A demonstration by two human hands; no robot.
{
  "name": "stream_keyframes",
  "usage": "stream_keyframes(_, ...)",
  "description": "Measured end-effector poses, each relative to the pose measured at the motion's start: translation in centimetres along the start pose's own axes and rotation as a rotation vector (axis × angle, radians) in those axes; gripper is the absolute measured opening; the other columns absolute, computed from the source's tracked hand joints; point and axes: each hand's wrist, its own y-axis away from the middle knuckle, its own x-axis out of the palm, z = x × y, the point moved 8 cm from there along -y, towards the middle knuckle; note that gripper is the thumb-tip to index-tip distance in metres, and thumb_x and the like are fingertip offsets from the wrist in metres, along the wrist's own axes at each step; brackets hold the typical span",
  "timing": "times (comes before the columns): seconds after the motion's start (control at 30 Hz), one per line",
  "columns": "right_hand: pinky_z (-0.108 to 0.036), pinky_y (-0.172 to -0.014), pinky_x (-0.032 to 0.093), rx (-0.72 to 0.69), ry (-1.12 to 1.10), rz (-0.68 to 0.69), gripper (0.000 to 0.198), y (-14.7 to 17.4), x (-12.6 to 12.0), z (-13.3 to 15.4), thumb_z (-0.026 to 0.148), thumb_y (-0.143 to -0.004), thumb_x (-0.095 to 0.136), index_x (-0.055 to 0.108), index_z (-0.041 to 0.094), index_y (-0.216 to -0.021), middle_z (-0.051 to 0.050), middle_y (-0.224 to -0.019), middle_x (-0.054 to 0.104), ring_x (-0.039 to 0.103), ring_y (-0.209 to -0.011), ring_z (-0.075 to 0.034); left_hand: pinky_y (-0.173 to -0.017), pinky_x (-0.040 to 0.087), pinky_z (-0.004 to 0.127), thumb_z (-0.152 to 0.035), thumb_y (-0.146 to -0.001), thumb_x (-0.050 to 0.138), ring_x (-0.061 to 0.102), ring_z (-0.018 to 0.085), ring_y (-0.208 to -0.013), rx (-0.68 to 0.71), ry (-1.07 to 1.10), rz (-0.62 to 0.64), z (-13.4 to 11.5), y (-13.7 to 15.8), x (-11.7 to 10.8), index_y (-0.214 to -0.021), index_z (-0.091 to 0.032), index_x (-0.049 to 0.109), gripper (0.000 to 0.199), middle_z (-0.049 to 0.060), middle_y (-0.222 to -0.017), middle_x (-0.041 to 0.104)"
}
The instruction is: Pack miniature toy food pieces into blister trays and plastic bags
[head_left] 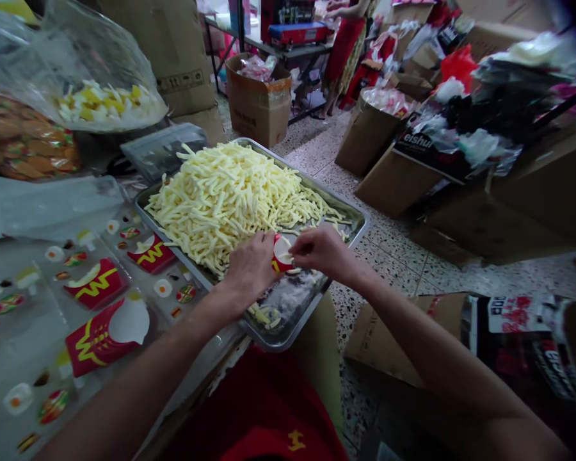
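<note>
My left hand is closed around a small red fry carton, white inside, above the near part of a metal tray. At the carton's open side, my right hand has its fingers pinched together. Whatever is between those fingertips is too small to make out. A large heap of pale yellow french fries fills the far and left part of the tray. Whitish crumbs and a few short pieces lie on the bare metal under my hands.
Left of the tray, a red carton with white inside and filled cartons lie on a plastic-covered table with printed food pictures. A clear bag of yellow and white pieces stands behind. Cardboard boxes stand on the speckled floor; another person is beyond.
</note>
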Motion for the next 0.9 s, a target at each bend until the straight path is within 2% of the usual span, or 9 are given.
stream_keyframes(0.07,-0.028,-0.065,0.040,-0.219,0.348,0.067,0.011,-0.9,0.5,3.5,0.006,-0.076,0.068,0.074,0.015,-0.073,-0.006,-0.081,0.071,0.057,-0.073,-0.014,-0.081,0.053,0.038,-0.033,-0.066,0.086,0.066,0.031,-0.099,0.036,0.015,-0.027,-0.3,-1.5,-0.2,-0.118,-0.017,0.061,0.060,0.011,-0.111,0.067)
stream_keyframes(0.13,-0.028,-0.068,0.039,-0.340,0.522,0.144,0.016,-1.9,0.5,5.8,0.004,-0.080,0.063,0.073,0.016,-0.075,-0.005,-0.086,0.072,0.057,-0.077,-0.015,-0.083,0.053,0.037,-0.030,-0.063,0.086,0.066,0.029,-0.098,0.068,0.121,-0.067,0.1,-2.8,-1.1,-0.114,-0.016,0.062,0.058,0.010,-0.110,0.067)
stream_keyframes(0.23,-0.026,-0.071,0.040,-0.371,0.488,0.178,0.019,-3.2,-0.7,7.6,0.005,-0.084,0.058,0.072,0.017,-0.081,-0.002,-0.088,0.070,0.059,-0.078,-0.014,-0.087,0.053,0.036,-0.028,-0.061,0.085,0.066,0.026,-0.098,0.140,0.368,-0.148,1.1,-3.8,-3.0,-0.112,-0.016,0.063,0.057,0.007,-0.109,0.069)
stream_keyframes(0.3,-0.026,-0.074,0.041,-0.367,0.396,0.102,0.017,-3.5,-1.7,8.2,0.007,-0.085,0.056,0.070,0.017,-0.086,0.000,-0.088,0.069,0.059,-0.079,-0.014,-0.089,0.053,0.035,-0.026,-0.061,0.083,0.065,0.024,-0.098,0.189,0.500,-0.207,1.8,-3.8,-3.8,-0.111,-0.015,0.063,0.054,0.006,-0.109,0.070)
stream_keyframes(0.47,-0.028,-0.073,0.041,-0.238,0.344,-0.133,0.016,-3.5,-1.7,7.7,0.012,-0.086,0.056,0.061,0.018,-0.099,-0.001,-0.085,0.066,0.058,-0.077,-0.017,-0.088,0.055,0.035,-0.027,-0.061,0.084,0.065,0.024,-0.098,0.175,0.684,-0.308,2.9,-3.4,-2.7,-0.116,-0.016,0.060,0.061,0.006,-0.110,0.070)
stream_keyframes(0.6,-0.028,-0.070,0.042,-0.253,0.238,-0.073,0.026,-3.6,-0.3,7.8,0.010,-0.085,0.053,0.052,0.018,-0.110,-0.001,-0.087,0.065,0.058,-0.077,-0.017,-0.087,0.056,0.035,-0.032,-0.067,0.083,0.066,0.024,-0.099,0.134,0.758,-0.343,3.3,-3.4,-1.3,-0.127,-0.018,0.055,0.067,0.005,-0.112,0.070)
stream_keyframes(0.73,-0.026,-0.071,0.048,-0.288,-0.052,-0.141,0.025,-2.8,-2.6,6.4,0.016,-0.090,0.055,0.053,0.018,-0.115,-0.004,-0.100,0.065,0.061,-0.082,-0.015,-0.101,0.051,0.039,-0.040,-0.058,0.091,0.064,0.027,-0.112,0.121,0.698,-0.362,4.1,-3.0,-1.8,-0.132,-0.017,0.053,0.086,0.009,-0.125,0.067)
stream_keyframes(0.8,-0.027,-0.070,0.048,-0.268,-0.033,-0.120,0.020,-2.2,-2.9,4.9,0.025,-0.093,0.060,0.061,0.017,-0.111,-0.003,-0.095,0.067,0.060,-0.078,-0.014,-0.107,0.047,0.040,-0.042,-0.055,0.093,0.062,0.029,-0.119,0.085,0.651,-0.344,4.9,-2.4,-2.2,-0.134,-0.015,0.053,0.093,0.012,-0.131,0.065)
stream_keyframes(0.9,-0.029,-0.069,0.045,-0.238,0.213,0.051,0.014,-1.7,-0.7,2.9,0.029,-0.091,0.068,0.073,0.019,-0.099,-0.002,-0.086,0.070,0.060,-0.075,-0.015,-0.109,0.046,0.041,-0.049,-0.057,0.091,0.060,0.031,-0.123,0.033,0.602,-0.298,6.2,-0.9,-2.6,-0.137,-0.015,0.052,0.095,0.013,-0.134,0.064)
